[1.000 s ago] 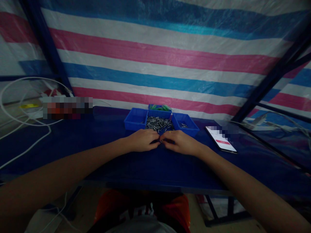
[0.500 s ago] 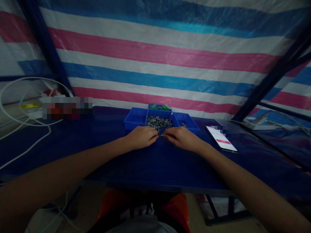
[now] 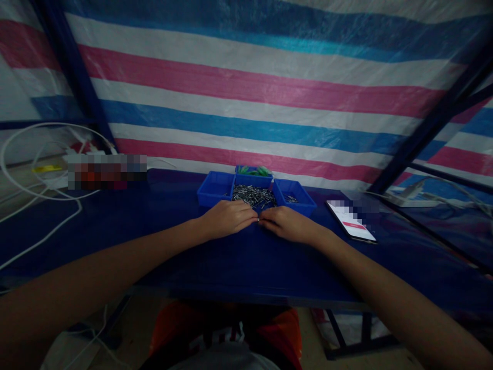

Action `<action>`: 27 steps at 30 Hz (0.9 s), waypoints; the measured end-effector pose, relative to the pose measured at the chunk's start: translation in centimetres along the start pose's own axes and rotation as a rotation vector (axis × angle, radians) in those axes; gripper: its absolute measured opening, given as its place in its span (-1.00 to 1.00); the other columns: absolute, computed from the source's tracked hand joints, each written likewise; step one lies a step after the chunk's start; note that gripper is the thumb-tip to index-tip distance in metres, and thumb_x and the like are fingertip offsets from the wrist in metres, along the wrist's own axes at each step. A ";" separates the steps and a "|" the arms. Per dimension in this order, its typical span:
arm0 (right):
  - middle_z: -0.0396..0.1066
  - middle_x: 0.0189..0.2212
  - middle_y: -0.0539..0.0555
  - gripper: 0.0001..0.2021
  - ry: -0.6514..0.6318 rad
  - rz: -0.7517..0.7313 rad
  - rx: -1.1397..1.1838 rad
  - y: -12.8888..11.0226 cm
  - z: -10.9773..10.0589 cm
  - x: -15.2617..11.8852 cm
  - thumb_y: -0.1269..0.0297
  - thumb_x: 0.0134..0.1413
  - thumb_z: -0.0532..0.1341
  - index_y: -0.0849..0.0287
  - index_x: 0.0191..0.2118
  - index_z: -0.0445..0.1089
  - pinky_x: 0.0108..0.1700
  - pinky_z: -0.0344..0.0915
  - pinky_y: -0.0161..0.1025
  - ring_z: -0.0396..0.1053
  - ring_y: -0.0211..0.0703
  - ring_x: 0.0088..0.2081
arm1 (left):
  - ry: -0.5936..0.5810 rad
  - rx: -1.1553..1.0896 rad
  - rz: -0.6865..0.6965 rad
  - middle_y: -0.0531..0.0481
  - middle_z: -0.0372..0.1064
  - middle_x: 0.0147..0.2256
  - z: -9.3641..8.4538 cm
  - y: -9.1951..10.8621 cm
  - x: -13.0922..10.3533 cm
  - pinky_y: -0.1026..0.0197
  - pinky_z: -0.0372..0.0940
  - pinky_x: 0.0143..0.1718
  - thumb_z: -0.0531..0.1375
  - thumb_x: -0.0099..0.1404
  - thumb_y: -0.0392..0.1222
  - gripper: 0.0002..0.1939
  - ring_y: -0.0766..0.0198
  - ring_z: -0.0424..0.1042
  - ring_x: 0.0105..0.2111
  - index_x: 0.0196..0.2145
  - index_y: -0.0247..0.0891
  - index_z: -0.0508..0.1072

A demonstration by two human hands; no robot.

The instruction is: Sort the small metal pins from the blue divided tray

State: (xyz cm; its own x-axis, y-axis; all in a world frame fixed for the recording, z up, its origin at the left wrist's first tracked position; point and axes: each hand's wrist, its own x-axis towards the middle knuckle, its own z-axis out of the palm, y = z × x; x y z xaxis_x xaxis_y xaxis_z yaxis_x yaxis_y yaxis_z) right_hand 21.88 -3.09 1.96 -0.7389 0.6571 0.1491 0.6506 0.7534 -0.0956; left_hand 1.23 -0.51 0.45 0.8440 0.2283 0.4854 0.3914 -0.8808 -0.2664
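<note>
My left hand [image 3: 229, 219] and my right hand [image 3: 288, 223] meet at the fingertips just in front of the blue bins. Both have their fingers pressed together. Between the tips shows a tiny pale bit of something, too small to name. Behind them, a pile of small metal pieces [image 3: 254, 195] fills the middle bin. The left blue bin [image 3: 215, 188] shows mostly bare floor, and the right blue bin [image 3: 296, 197] has a few metal pieces. Green items [image 3: 253, 170] lie in the back bin.
A lit phone [image 3: 352, 222] lies on the blue table [image 3: 246, 267] to the right. White cables [image 3: 57, 237] and a blurred-out object [image 3: 108, 172] are at the left. Blue metal posts and a striped sheet [image 3: 246, 87] stand behind.
My left hand has moved slightly right and my right hand slightly nearer to me, closing the gap between the fingertips. The thin piece that showed between them is now mostly hidden.
</note>
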 end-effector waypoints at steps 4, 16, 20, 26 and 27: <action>0.39 -0.41 0.08 -0.81 0.003 -0.010 -0.004 0.1 0.1 0.0 0.35 0.20 0.01 0.24 -0.33 0.33 -0.31 0.16 -0.30 0.32 -0.25 -0.39 | 0.064 0.018 0.064 0.02 0.40 -0.40 0.2 -0.1 -0.1 0.30 0.21 -0.35 -0.08 0.39 -0.16 -0.68 0.33 0.36 -0.36 -0.29 -0.29 0.43; 0.43 -0.41 0.08 -0.81 0.098 0.102 -0.058 0.3 -0.9 -0.2 0.33 0.18 0.02 0.23 -0.27 0.36 -0.34 0.11 -0.30 0.34 -0.23 -0.39 | 0.027 0.036 -0.129 0.02 0.42 -0.36 0.5 -0.5 0.0 0.28 0.24 -0.34 0.00 0.34 -0.20 -0.77 0.31 0.38 -0.34 -0.26 -0.27 0.44; 0.43 -0.41 0.08 -0.80 0.114 0.102 -0.057 0.5 -1.0 -0.3 0.33 0.18 0.01 0.21 -0.25 0.37 -0.34 0.11 -0.29 0.34 -0.23 -0.39 | -0.040 -0.026 -0.223 0.02 0.42 -0.35 0.5 -0.3 0.1 0.26 0.26 -0.34 0.00 0.31 -0.22 -0.78 0.30 0.39 -0.33 -0.26 -0.27 0.44; 0.42 -0.43 0.07 -0.80 0.139 0.108 -0.040 0.2 -1.1 -0.3 0.31 0.18 0.01 0.21 -0.25 0.36 -0.34 0.12 -0.29 0.35 -0.23 -0.39 | -0.148 -0.051 -0.284 0.02 0.43 -0.35 0.2 -0.1 0.3 0.25 0.26 -0.36 0.00 0.29 -0.22 -0.79 0.27 0.40 -0.33 -0.32 -0.27 0.43; 0.42 -0.43 0.07 -0.80 0.145 0.106 -0.038 0.2 -1.1 -0.3 0.31 0.19 0.01 0.22 -0.25 0.36 -0.34 0.13 -0.30 0.35 -0.23 -0.39 | -0.161 -0.055 -0.286 0.02 0.43 -0.35 0.2 -0.1 0.3 0.25 0.25 -0.37 0.00 0.29 -0.21 -0.79 0.27 0.40 -0.33 -0.32 -0.27 0.42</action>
State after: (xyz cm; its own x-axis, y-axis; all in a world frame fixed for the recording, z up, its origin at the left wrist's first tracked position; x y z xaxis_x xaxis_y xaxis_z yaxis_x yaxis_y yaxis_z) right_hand 22.41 -3.19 3.00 -0.6348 0.7199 0.2807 0.7317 0.6768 -0.0811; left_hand 1.50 -0.27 0.49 0.7515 0.5283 0.3950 0.6043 -0.7915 -0.0910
